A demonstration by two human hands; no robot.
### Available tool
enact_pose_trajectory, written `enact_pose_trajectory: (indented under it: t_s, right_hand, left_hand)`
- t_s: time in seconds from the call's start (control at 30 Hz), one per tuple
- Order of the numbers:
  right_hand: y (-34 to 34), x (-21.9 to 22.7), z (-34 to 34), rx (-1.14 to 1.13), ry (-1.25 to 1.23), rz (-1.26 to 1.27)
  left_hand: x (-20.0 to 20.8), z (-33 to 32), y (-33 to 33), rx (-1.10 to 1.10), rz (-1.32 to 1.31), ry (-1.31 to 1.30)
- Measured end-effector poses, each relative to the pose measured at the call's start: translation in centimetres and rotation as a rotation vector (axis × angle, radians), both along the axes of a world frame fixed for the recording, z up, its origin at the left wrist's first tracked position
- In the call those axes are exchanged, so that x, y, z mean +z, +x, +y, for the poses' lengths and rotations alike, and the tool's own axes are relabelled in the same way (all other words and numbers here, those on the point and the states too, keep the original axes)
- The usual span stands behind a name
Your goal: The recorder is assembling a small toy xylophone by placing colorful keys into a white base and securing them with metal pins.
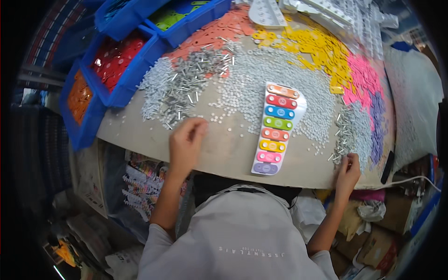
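Note:
A toy xylophone (278, 123) with a white tapered base and several coloured bars lies on the table between my hands. White round caps sit on the ends of most bars; the purple bar at the near end shows none that I can make out. My left hand (185, 143) is closed at the near side of a heap of metal pins (189, 77), fingertips pressed together. At the near end of a smaller heap of pins (344, 128), my right hand (349, 173) is also closed in a pinch. Whatever either hand holds is too small to see.
White caps (261, 65) spread over the table (224, 156). Yellow bars (322, 51), pink bars (364, 77), purple bars (377, 126) and coral bars (210, 35) lie around them. Blue bins (135, 63) stand at the left. White bases (268, 13) are at the back; a plastic bag (413, 102) stands right.

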State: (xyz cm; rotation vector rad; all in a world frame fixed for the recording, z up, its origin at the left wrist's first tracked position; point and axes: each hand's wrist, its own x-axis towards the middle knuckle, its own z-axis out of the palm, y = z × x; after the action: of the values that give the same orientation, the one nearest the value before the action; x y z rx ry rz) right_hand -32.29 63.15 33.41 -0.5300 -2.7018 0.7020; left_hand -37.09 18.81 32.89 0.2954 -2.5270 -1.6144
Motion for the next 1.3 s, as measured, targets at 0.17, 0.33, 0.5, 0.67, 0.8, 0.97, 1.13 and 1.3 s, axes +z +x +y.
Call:
enact_pose_trajectory:
  t_s: [0.17,0.33,0.5,0.67,0.8,0.97,1.13,1.3]
  right_hand:
    - [-0.3,-0.2,0.3,0.018,0.003,-0.078]
    - [-0.6,2.0,-1.4,-0.142,0.04,-0.024]
    - [-0.9,1.4,-0.9,0.11,0.197,0.2]
    - [-0.8,2.8,-7.9,0.105,-0.167,0.139]
    - [0.0,2.1,-12.9,0.417,-0.303,0.245]
    - [0.3,1.6,-16.3,0.628,-0.365,0.229]
    - [1.1,0.2,-16.3,0.691,-0.355,0.219]
    - [1.2,-0.1,-16.2,0.736,-0.226,0.246]
  left_hand:
    - [0.8,-7.4,-1.4,0.219,0.188,-0.435]
    - [0.0,-10.1,-2.7,0.26,0.192,-0.602]
    - [-1.3,-10.1,-3.5,0.217,0.146,-0.601]
    - [-1.0,-9.3,-3.7,0.237,0.423,-0.675]
    - [0.9,-3.9,-1.1,0.055,0.159,0.11]
    - [0.3,2.1,2.4,-0.199,-0.003,0.185]
    - [0.3,5.4,4.1,-0.378,-0.239,0.648]
    - [0.2,5.7,4.1,-0.422,-0.486,0.823]
